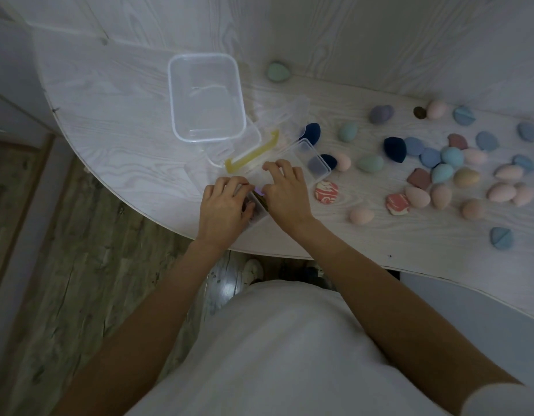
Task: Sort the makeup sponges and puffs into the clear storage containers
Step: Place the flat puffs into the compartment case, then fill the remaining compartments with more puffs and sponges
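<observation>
1. Sponges and puffs [439,163] lie loose over the right half of the white wood-grain desk [110,121], none of them yet in the large clear container [205,97].
2. That large clear container stands open and empty left of centre, toward the back of the desk.
3. Just right of it and nearer the person lies a clear lid with a yellow handle [253,153].
4. At the desk's front edge, the left hand [223,205] has its fingers curled over a small clear box [256,210]; its grip is on the box's left end.
5. The right hand [285,190] rests curled on clear plastic beside the left, thumb near the same box; exactly what its grip holds I cannot tell.
6. A small clear tray [312,159] sits just right of the right hand.
7. A red-and-white marbled puff [326,191] lies beside that tray.
8. A green sponge [278,72] sits apart by the back wall.
</observation>
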The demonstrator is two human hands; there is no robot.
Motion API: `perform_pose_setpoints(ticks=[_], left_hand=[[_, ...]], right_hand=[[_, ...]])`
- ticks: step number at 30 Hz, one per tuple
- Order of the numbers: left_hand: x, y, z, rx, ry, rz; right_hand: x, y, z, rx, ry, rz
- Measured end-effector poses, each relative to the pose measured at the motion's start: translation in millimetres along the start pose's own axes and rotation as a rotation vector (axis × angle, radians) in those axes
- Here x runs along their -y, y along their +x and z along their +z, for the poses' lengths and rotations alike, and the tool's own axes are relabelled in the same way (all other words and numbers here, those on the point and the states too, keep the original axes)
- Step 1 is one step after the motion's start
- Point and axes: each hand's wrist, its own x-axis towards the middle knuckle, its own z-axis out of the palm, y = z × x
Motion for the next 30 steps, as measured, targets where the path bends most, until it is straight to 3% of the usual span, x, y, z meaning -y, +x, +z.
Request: perform_pose_setpoints(ticks=[10, 17, 22, 27, 30], left_hand=[[-0.7, -0.1, -0.6, 0.004, -0.004, 0.004], [-0.9, -2.3, 0.3, 0.017, -0.006, -0.005], [-1.8, -1.6, -0.4, 0.018, -0.012, -0.01], [-8.2, -5.3, -4.7, 0.002, -0.094, -0.053], [-17.3, -5.9, -11.0, -0.036, -0.164, -0.075]], right_hand=[[-9.9, -5.1, -5.0, 0.088, 0.028, 0.05], [-3.7, -7.5, -0.8, -0.119, 0.0, 0.036], [2.1, -3.3, 10.7, -0.002, 0.025, 0.125], [-6.7, -7.1, 6.3, -0.001, 0.257, 0.214], [-16.1, -13.5, -1.7, 0.024, 0.388, 0.171]])
